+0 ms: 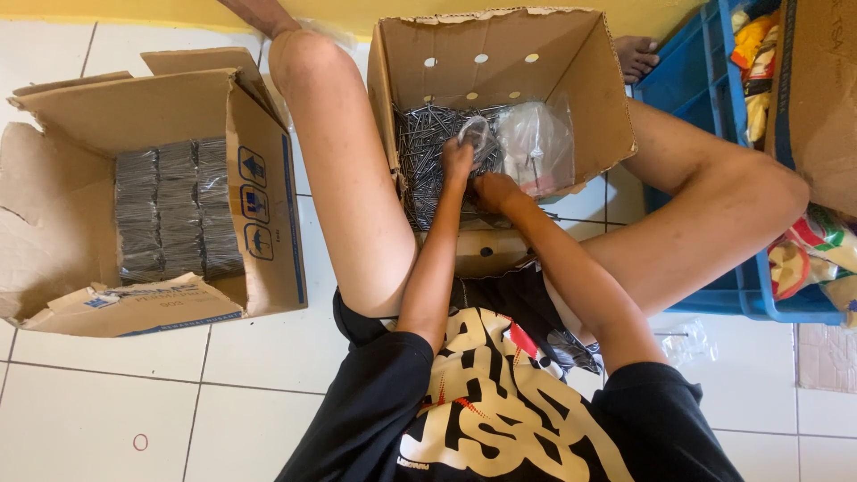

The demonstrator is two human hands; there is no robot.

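White floor tiles point(107, 411) with dark grout lines are seen beneath a person seated on the floor, and a yellow wall point(134, 11) is seen at the far edge. Nearest the camera, a black shirt point(500, 411) with a cream and red print is worn, and both bare arms are stretched forward between the raised knees.

An open cardboard box point(580, 98) is stood between the legs, with its flaps up and round holes punched in its far wall. A heap of loose grey nails point(420, 161) is held in its left part, and a clear plastic bag point(536, 143) is laid in its right part, just beside the heap.

The left hand point(457, 159) is reached into the box, and a small clear bag point(475, 132) is pinched in its closed fingers above the nails. The right hand point(495, 189) is set low at the near edge of the heap, with its fingers curled; whether anything is held in its grip cannot be told.

To the left, well apart from the hands, a second cardboard box point(268, 205) is stood open, and rows of small grey packets point(170, 210) are stacked inside it. To the right, a blue plastic crate point(705, 80) is placed beside the leg, with colourful snack packets point(808, 259) near it. At the far edge, another person's bare foot point(636, 55) is seen.
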